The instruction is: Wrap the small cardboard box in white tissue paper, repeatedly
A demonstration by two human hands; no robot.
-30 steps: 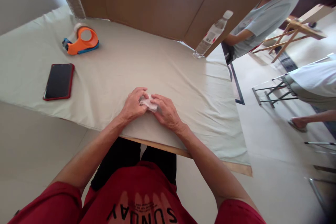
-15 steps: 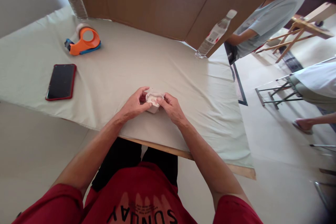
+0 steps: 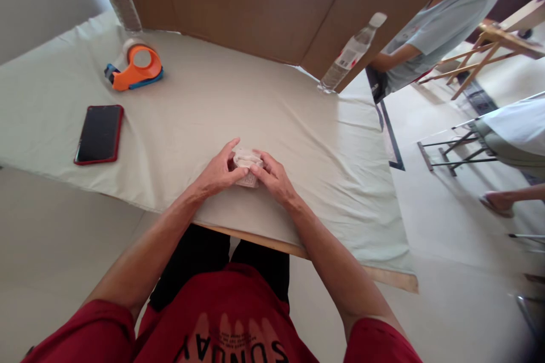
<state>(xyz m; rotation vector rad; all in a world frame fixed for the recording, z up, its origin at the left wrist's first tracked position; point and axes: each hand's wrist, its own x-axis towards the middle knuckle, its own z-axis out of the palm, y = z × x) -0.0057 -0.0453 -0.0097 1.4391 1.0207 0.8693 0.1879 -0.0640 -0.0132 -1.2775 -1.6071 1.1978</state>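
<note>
A small whitish bundle [image 3: 247,160], folded or wrapped and with a patterned lower side, is held between both hands near the table's front edge. My left hand [image 3: 221,170] grips its left side, the thumb on the near face and the index finger raised behind it. On the right side, my right hand [image 3: 275,177] has its thumb pressed on the near top and its fingers curled round the far side. The two thumb tips almost meet. What lies inside the bundle is hidden.
On the cloth-covered table [image 3: 191,96] lie a phone [image 3: 99,134] and an orange tape dispenser [image 3: 138,68]. Two water bottles [image 3: 351,54] stand by a cardboard panel [image 3: 255,5]. A person [image 3: 434,34] is beyond the panel at right; another sits farther right.
Both thumbs have come closer together over the bundle. Its loose top flap is folded down, and the right hand has shifted slightly left.
</note>
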